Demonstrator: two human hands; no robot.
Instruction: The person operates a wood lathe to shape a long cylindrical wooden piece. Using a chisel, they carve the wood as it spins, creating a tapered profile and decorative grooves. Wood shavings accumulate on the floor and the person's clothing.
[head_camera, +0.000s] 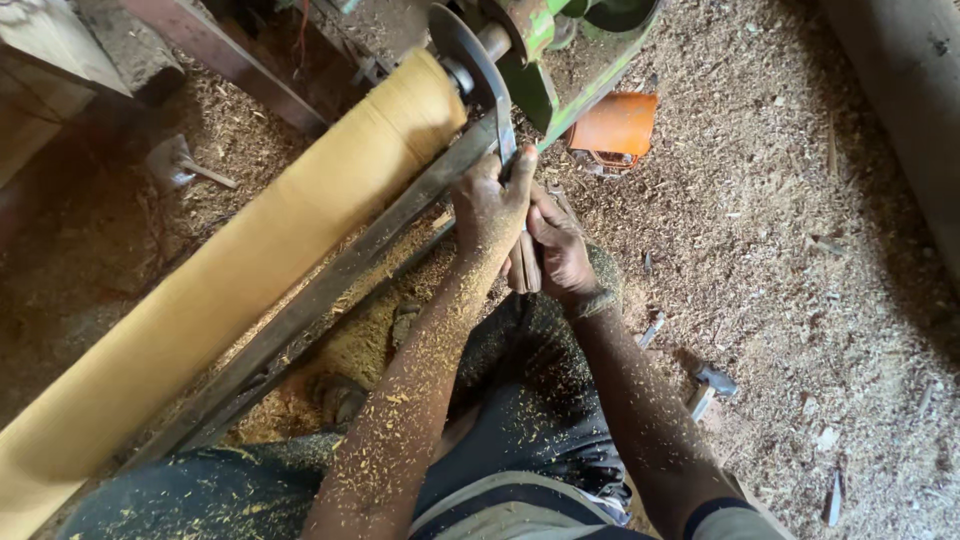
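Observation:
A long pale wooden cylinder (230, 270) lies on a wood lathe, running from the lower left up to the round metal plate (470, 60) at its upper end. A dark metal tool rest bar (330, 285) runs alongside it. My left hand (490, 205) rests on the bar's upper end and grips the blade of a turning chisel. My right hand (560, 255) holds the chisel's wooden handle (525, 265) just below. Both forearms are speckled with sawdust.
Sawdust and shavings cover the floor. An orange machine body (615, 130) lies behind the green lathe frame (540, 60). A hammer (705, 388) and small metal tools lie on the right. A hatchet (175, 165) lies at the upper left. Timber (900, 90) stands at the right edge.

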